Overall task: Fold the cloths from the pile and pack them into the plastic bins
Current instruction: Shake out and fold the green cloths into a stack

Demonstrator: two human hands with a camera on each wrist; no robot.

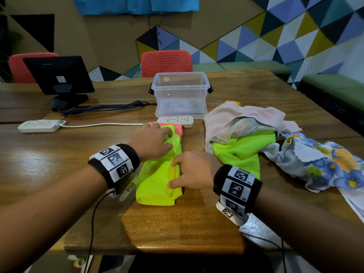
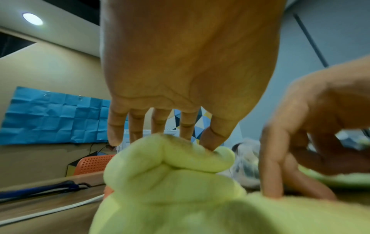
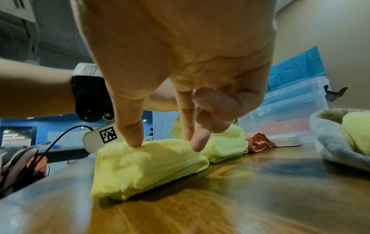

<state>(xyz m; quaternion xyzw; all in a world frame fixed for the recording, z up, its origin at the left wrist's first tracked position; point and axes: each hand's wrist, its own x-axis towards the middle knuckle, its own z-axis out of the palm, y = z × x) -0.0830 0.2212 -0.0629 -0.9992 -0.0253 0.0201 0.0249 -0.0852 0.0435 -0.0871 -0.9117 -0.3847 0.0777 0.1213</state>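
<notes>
A neon yellow-green cloth (image 1: 155,186) lies folded into a long strip at the table's middle. My left hand (image 1: 163,139) is at its far end; the thumb (image 2: 212,136) and the fingers pinch a raised fold (image 2: 170,158). My right hand (image 1: 183,174) presses the near end (image 3: 144,166) with the thumb (image 3: 132,134) and index finger (image 3: 187,126), the other fingers curled above. A rolled coral cloth (image 1: 178,129) lies just beyond. The clear plastic bin (image 1: 181,91) stands behind it, apparently holding nothing. The loose pile (image 1: 244,131) sits to the right.
The pile holds pink, patterned, neon green (image 1: 240,150) and blue floral (image 1: 325,164) cloths, reaching the right edge. Two power strips (image 1: 39,126) (image 1: 175,121) with a white cable cross the table. A monitor (image 1: 59,75) stands back left, a red chair (image 1: 166,63) behind the bin.
</notes>
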